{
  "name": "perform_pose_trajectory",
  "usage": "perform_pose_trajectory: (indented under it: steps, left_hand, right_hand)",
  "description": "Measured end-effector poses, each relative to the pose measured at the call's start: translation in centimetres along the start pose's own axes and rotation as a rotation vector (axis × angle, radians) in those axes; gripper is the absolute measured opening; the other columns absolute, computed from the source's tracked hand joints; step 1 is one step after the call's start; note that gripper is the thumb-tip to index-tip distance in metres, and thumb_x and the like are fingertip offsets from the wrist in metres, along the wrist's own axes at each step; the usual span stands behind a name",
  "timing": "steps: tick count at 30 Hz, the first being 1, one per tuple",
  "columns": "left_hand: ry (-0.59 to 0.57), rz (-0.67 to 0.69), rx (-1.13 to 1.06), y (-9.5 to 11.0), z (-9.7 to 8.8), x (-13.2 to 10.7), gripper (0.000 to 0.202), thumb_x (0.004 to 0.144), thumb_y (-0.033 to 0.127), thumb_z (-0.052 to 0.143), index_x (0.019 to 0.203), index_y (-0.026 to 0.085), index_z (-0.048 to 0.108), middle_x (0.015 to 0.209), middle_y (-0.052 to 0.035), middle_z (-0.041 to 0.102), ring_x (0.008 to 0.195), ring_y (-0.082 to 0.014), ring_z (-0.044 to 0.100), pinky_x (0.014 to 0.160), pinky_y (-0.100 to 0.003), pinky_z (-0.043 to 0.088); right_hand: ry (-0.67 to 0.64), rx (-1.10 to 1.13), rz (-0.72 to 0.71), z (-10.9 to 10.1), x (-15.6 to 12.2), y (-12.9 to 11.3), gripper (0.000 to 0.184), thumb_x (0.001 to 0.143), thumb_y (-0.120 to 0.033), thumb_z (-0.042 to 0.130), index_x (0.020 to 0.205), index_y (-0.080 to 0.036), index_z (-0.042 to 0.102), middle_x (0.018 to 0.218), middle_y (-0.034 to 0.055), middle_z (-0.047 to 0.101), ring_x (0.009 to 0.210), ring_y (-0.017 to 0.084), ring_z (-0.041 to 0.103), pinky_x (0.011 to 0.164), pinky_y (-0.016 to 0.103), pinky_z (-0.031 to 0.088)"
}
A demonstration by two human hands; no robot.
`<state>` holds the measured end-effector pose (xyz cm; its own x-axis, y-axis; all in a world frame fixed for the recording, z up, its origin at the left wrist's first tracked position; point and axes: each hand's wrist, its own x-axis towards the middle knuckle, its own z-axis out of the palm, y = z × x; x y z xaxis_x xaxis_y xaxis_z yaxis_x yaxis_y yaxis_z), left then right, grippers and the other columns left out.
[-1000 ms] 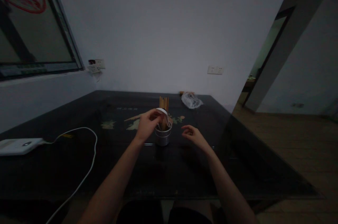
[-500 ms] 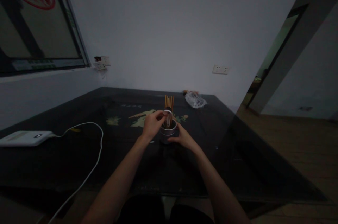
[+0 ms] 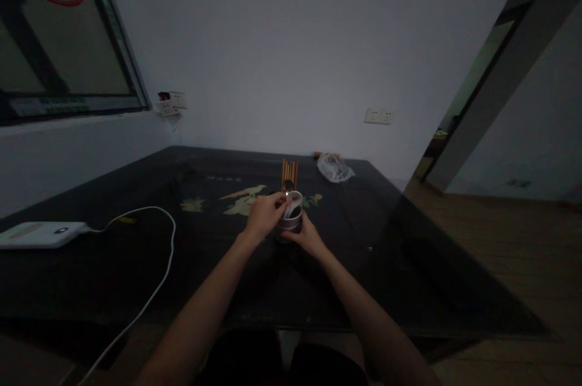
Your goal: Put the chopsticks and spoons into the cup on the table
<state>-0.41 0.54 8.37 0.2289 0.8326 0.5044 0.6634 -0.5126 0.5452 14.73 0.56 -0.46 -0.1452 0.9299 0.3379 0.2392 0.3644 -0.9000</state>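
In the head view a cylindrical holder (image 3: pixel 291 222) with a pale rim stands on the dark table. Several wooden chopsticks (image 3: pixel 290 170) rise upright from it. Beside them shows the shiny bowl of a metal spoon (image 3: pixel 288 185). A white-rimmed spoon (image 3: pixel 295 199) leans at the holder's mouth, with the fingers of my left hand (image 3: pixel 265 214) closed on its near side. My right hand (image 3: pixel 310 237) wraps the holder's right side, thumb across the front. The holder's base is dark and partly hidden by my fingers.
A white power bank (image 3: pixel 43 234) with a white cable (image 3: pixel 170 252) lies at the left of the table (image 3: pixel 218 162). Near the wall is a crumpled clear plastic bag (image 3: pixel 335 169). Wall sockets (image 3: pixel 378 116) sit above the table, and a window (image 3: pixel 63 40) is at the left.
The white-rimmed spoon has shifted slightly right and turned, and the metal spoon shows more clearly behind it. Both hands stay at the holder. The whole view has moved a little.
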Motion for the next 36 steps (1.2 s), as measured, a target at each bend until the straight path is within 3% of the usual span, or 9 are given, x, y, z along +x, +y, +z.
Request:
perform_pose_trajectory:
  steps: [7, 13, 25, 36]
  left_hand:
    - [-0.046, 0.013, 0.206, 0.9, 0.2, -0.4, 0.031, 0.09, 0.04, 0.044, 0.093, 0.022, 0.069, 0.085, -0.0053, 0.07, 0.079, -0.0199, 0.064, 0.068, -0.026, 0.042]
    - [-0.011, 0.115, 0.203, 1.3, 0.4, -0.7, 0.03, 0.091, 0.036, 0.044, 0.086, 0.019, 0.069, 0.091, -0.0055, 0.064, 0.085, -0.0168, 0.059, 0.072, -0.025, 0.041]
    - [-0.1, -0.012, 0.403, 1.3, 0.6, -0.6, 0.035, 0.092, 0.037, 0.039, 0.088, 0.02, 0.069, 0.087, -0.0068, 0.067, 0.08, -0.0191, 0.061, 0.064, -0.026, 0.039]
    - [-0.099, -0.11, 0.447, 1.7, 0.3, -0.7, 0.029, 0.088, 0.036, 0.045, 0.088, 0.021, 0.07, 0.089, -0.0082, 0.07, 0.082, -0.0216, 0.064, 0.064, -0.026, 0.042]
  right_hand:
    - [0.016, -0.019, 0.0, 0.0, 0.0, 0.2, 0.08, 0.059, -0.03, 0.079, 0.128, -0.018, 0.041, 0.119, 0.01, 0.059, 0.108, 0.024, 0.057, 0.094, 0.037, 0.043]
    - [0.028, -0.108, 0.029, -0.1, 0.0, 0.4, 0.08, 0.058, -0.033, 0.079, 0.126, -0.016, 0.041, 0.114, 0.0121, 0.061, 0.104, 0.026, 0.058, 0.09, 0.039, 0.045]
    - [0.031, -0.073, 0.037, -0.2, -0.2, -0.3, 0.077, 0.057, -0.031, 0.079, 0.124, -0.017, 0.044, 0.118, 0.0116, 0.06, 0.108, 0.026, 0.057, 0.092, 0.039, 0.044]
    - [0.023, -0.095, 0.007, -0.3, -0.2, -0.1, 0.078, 0.057, -0.033, 0.079, 0.125, -0.02, 0.044, 0.12, 0.01, 0.059, 0.111, 0.026, 0.055, 0.094, 0.039, 0.043]
